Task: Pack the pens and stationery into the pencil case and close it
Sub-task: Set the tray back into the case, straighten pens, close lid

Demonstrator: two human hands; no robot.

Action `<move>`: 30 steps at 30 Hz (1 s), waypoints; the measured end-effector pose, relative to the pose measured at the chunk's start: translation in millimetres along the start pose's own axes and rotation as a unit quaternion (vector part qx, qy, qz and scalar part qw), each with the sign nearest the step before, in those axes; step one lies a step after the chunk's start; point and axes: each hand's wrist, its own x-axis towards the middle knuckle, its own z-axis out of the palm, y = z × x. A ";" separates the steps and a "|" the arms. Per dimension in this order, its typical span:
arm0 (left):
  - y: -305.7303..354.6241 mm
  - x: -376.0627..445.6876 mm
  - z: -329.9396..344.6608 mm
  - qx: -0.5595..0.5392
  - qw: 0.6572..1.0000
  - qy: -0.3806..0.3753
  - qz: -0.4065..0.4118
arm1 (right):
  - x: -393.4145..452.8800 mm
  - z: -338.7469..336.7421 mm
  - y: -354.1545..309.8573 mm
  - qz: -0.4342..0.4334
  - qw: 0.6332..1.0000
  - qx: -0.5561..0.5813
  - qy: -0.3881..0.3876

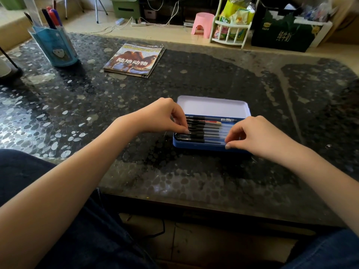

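Observation:
A blue tin pencil case [198, 145] lies open on the dark table, its white-lined lid [211, 106] tilted back. Several black-capped pens [204, 131] lie side by side inside it. My left hand [165, 115] is at the case's left end, its curled fingertips on the pens' black caps. At the right end, my right hand [254, 135] has its curled fingers pinching the clear barrel of the nearest pen. The pens' right ends are hidden under that hand.
A stack of magazines [134, 60] lies at the table's back middle. A blue pen holder [55, 47] with markers stands back left. Beyond the table are a pink stool [202, 25], a white rack of snacks [231, 26] and a dark carton [285, 34].

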 end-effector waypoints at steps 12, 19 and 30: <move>-1.5 2.2 2.3 0.029 1.000 0.001 0.007 | 3.1 -2.4 2.4 0.017 0.997 0.069 -0.030; -3.6 2.2 2.5 0.023 1.000 0.001 0.006 | 3.2 1.3 2.9 0.009 0.995 0.093 -0.035; -3.5 1.5 1.2 0.022 1.000 -0.003 0.008 | 2.0 5.9 0.1 0.016 0.993 0.114 0.021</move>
